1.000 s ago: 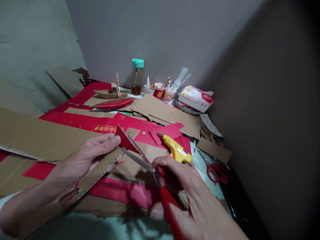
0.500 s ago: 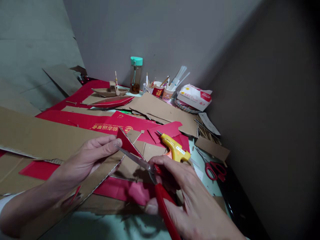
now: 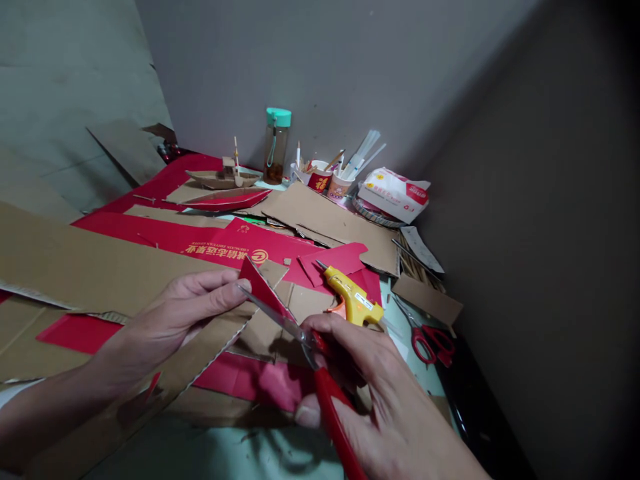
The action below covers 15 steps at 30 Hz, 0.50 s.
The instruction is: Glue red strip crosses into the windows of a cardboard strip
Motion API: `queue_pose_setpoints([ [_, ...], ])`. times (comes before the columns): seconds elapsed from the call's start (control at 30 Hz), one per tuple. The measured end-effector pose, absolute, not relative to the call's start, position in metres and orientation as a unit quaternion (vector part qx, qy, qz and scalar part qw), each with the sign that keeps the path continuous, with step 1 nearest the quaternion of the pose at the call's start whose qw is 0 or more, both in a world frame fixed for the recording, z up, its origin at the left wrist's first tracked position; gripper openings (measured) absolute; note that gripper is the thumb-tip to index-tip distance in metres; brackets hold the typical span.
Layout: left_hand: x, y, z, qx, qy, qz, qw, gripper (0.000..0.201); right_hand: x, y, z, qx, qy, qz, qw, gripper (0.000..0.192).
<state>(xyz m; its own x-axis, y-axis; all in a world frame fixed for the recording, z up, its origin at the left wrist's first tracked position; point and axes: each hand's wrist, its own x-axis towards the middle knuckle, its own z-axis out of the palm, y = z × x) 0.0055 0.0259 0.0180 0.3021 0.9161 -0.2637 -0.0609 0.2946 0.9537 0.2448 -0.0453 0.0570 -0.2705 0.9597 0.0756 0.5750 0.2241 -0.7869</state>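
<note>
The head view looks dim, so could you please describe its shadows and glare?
Head view: the right wall fades nearly to black; head view: soft shadows fall on the tabletop near the right hand; head view: a small glint marks the black strip.

The left arm (image 3: 65, 403) shows a white sleeve (image 3: 14, 393) and bare fingers (image 3: 217, 300).

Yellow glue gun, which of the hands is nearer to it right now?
Right. The right hand, gripping red-handled scissors, is just on the near side of the yellow glue gun; the left hand, pinching red-faced cardboard, is farther away, off to its left.
</note>
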Motion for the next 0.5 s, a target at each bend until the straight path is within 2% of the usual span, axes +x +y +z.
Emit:
queue_pose_setpoints([
  [0.23, 0.0041, 0.0260, 0.0166, 0.420, 0.459, 0.378, 0.686, 0.040, 0.2428, -0.0470, 0.0596, -0.517, -0.737, 0.306, 0.310, 0.006],
  [0.33, 0.0051, 0.0269, 0.0194, 0.424, 0.464, 0.377, 0.680, 0.043, 0.2450, -0.0471, 0.0594, -0.517, -0.739, 0.309, 0.302, 0.009],
  [0.5, 0.0066, 0.0269, 0.0207, 0.451, 0.488, 0.386, 0.641, 0.035, 0.2482, -0.0486, 0.0545, -0.495, -0.758, 0.303, 0.298, 0.005],
])
